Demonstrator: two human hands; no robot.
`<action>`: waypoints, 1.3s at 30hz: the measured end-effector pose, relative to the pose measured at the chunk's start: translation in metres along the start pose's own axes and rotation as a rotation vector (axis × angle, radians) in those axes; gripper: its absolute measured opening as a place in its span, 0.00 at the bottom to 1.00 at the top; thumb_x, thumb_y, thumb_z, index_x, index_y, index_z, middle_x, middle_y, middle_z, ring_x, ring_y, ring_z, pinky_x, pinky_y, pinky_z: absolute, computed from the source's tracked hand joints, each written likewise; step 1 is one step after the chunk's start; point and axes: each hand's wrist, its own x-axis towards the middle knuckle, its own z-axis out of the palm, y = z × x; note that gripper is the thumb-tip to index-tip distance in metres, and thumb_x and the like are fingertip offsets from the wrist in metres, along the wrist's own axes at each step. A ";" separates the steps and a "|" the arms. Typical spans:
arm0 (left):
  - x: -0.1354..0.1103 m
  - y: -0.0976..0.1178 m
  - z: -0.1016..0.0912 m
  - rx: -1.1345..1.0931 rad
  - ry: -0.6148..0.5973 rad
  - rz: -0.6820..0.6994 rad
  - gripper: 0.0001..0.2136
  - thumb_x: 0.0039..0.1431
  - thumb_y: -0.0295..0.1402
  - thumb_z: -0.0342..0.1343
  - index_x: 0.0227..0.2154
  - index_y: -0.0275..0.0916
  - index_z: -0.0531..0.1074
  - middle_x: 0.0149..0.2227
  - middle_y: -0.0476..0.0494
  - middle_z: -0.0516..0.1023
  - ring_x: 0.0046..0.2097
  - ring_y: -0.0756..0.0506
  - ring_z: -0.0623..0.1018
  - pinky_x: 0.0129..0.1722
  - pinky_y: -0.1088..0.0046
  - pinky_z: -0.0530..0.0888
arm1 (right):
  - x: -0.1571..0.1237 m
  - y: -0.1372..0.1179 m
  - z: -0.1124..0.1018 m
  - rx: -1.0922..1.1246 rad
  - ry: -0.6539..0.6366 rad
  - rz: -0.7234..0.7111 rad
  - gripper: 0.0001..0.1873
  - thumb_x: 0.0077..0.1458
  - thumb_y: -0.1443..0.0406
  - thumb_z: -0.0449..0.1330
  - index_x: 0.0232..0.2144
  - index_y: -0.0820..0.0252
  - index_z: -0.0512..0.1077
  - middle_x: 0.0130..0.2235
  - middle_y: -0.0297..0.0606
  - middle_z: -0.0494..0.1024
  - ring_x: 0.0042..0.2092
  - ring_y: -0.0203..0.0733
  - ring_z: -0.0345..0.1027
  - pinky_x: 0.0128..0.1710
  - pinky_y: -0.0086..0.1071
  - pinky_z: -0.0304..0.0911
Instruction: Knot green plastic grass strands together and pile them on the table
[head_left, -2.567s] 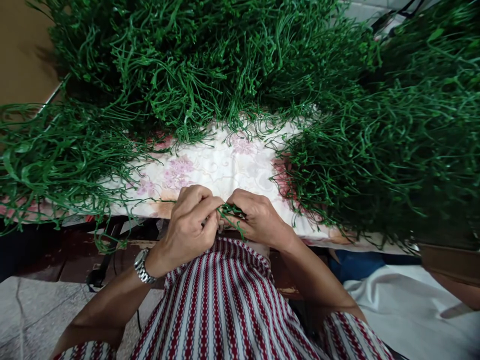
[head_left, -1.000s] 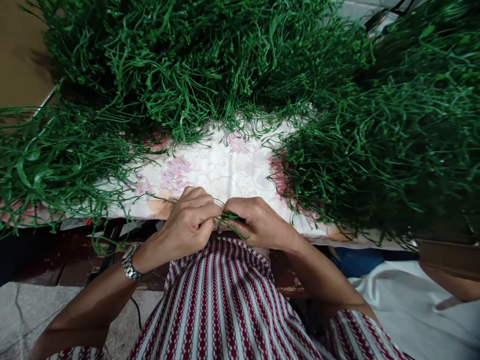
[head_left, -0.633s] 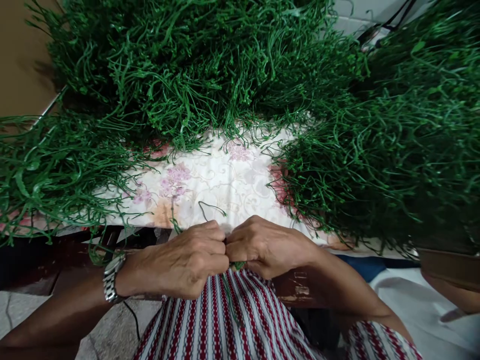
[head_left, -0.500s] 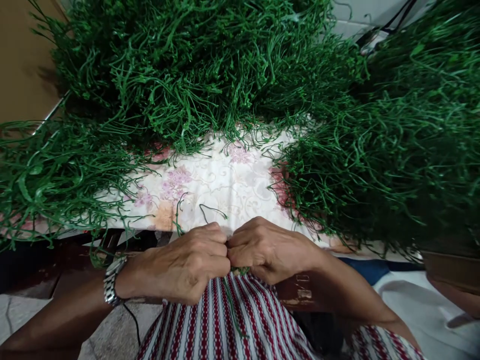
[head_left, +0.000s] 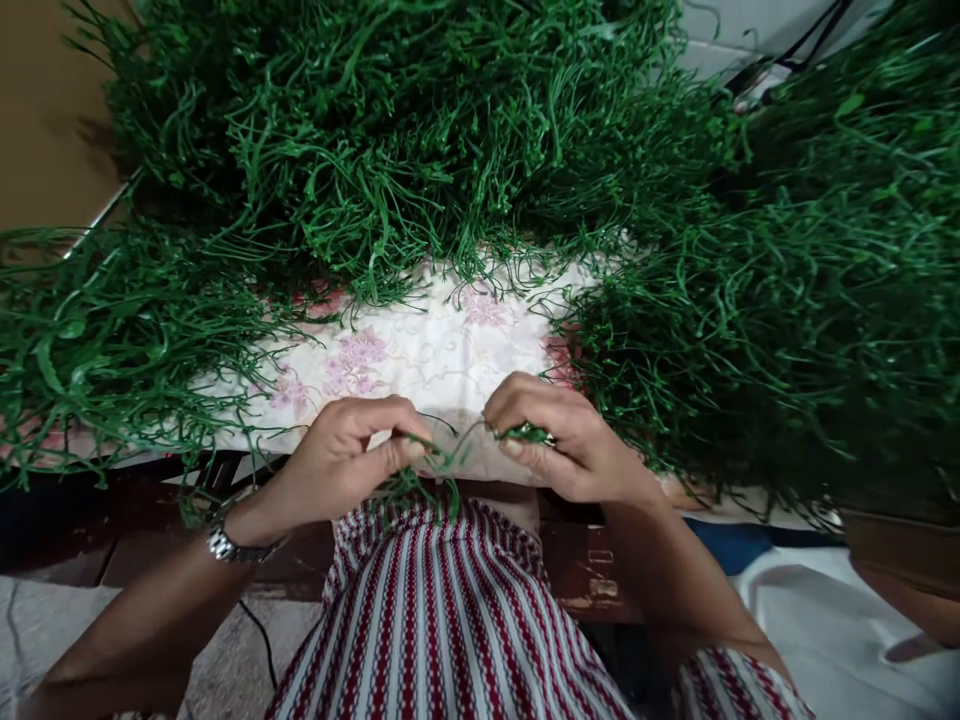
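Note:
My left hand (head_left: 358, 446), with a metal watch on its wrist, pinches a thin green stem (head_left: 427, 490) between thumb and fingers; its loose ends dangle over my lap. Facing it, my right hand (head_left: 559, 436) is closed on a small bunch of green stems (head_left: 529, 433). One thin strand bridges the space between the two hands. Both hands are at the front edge of a cloth (head_left: 469, 350) printed with pink flowers. Whether the stems are real or artificial I cannot tell.
A large heap of green stems (head_left: 390, 130) covers the back of the table. More stems (head_left: 787, 320) pile up at the right, and a lower pile (head_left: 127, 350) hangs over the left edge. A dark wooden beam (head_left: 592, 565) runs below the cloth. White fabric (head_left: 817, 610) shows at lower right.
My two hands, pressed together before, have parted and moved slightly forward. A strand now shows between them, and the stems in each hand have come into view.

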 end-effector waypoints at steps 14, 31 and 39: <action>0.007 -0.022 0.026 -0.129 0.243 -0.125 0.05 0.54 0.33 0.57 0.28 0.37 0.73 0.25 0.49 0.73 0.29 0.52 0.71 0.29 0.78 0.68 | 0.008 0.012 0.062 0.336 0.224 0.312 0.08 0.60 0.62 0.51 0.33 0.62 0.62 0.32 0.35 0.69 0.32 0.32 0.63 0.33 0.27 0.60; 0.004 -0.032 0.037 -0.093 0.390 -0.061 0.04 0.53 0.29 0.57 0.32 0.38 0.70 0.29 0.50 0.74 0.30 0.53 0.73 0.30 0.81 0.70 | 0.006 0.008 0.078 0.308 0.353 0.407 0.12 0.57 0.63 0.54 0.41 0.60 0.58 0.31 0.32 0.64 0.31 0.31 0.59 0.31 0.26 0.59; 0.005 -0.032 0.044 0.106 0.416 -0.042 0.03 0.54 0.27 0.54 0.32 0.37 0.71 0.29 0.50 0.77 0.30 0.53 0.75 0.31 0.80 0.72 | 0.002 0.008 0.083 -0.019 0.337 0.281 0.12 0.59 0.66 0.50 0.45 0.63 0.59 0.41 0.43 0.68 0.42 0.39 0.63 0.42 0.33 0.62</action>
